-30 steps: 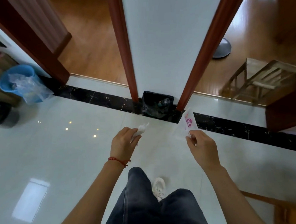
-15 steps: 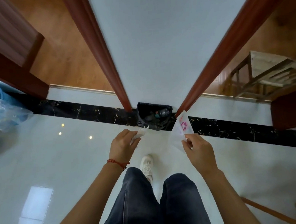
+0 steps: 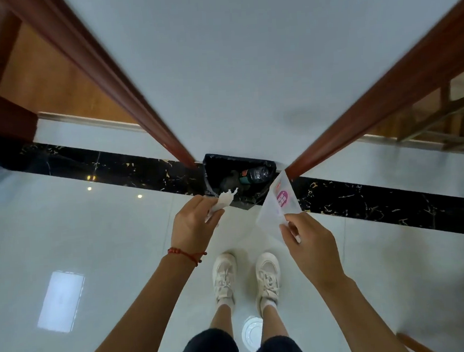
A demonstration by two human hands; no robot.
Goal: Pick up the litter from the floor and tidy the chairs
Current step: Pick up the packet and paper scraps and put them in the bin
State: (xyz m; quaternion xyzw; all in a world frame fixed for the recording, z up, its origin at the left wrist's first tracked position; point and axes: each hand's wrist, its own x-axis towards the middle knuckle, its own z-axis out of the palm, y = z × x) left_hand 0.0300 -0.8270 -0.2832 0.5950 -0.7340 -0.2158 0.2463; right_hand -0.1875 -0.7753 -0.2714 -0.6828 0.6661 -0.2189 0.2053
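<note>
Two pieces of litter were held out over the near rim of the bin point(image 3: 263, 166) — the left hand point(image 3: 193, 228) pinched a crumpled tissue point(image 3: 225, 199), the right hand point(image 3: 311, 248) a plastic wrapper point(image 3: 278, 205) — evidently poised for dropping in.

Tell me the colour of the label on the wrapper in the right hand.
Pink, on a translucent white wrapper pinched by the right hand; the head view shows it.

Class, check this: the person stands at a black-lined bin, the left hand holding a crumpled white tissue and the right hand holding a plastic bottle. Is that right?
Not quite. In the head view the right hand pinches a clear plastic wrapper with a pink label; the bottle lies inside the bin. The left hand does hold the tissue.
</note>
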